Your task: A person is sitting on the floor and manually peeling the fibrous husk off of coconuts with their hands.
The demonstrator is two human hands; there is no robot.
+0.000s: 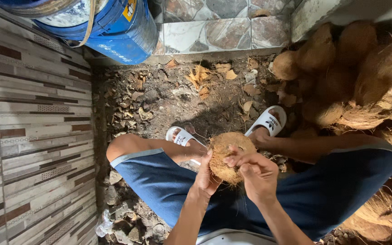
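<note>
Low in the middle of the frame, between the knees of a crouching person in blue shorts [169, 181], both hands grip a husked coconut [227, 154]. The left hand [207, 174] is cupped against the nut's near left side, fingers pressed round its fibrous shell. The right hand [255, 170] lies over its top and right flank, fingertips curled and pinching at the fibre. By the look of it the step in hand is stripping the last husk fibres off the shell; the next move calls for a firm hold with the left hand while the right tears or turns the nut.

Beyond the hands, two white sandals [268, 120] stand on a dirt floor [169, 100] strewn with husk scraps. On the right of the frame lies a heap of brown coconuts [368, 72]. At upper left a blue bucket [123, 31] stands on the tiles; its contents cannot be made out.
</note>
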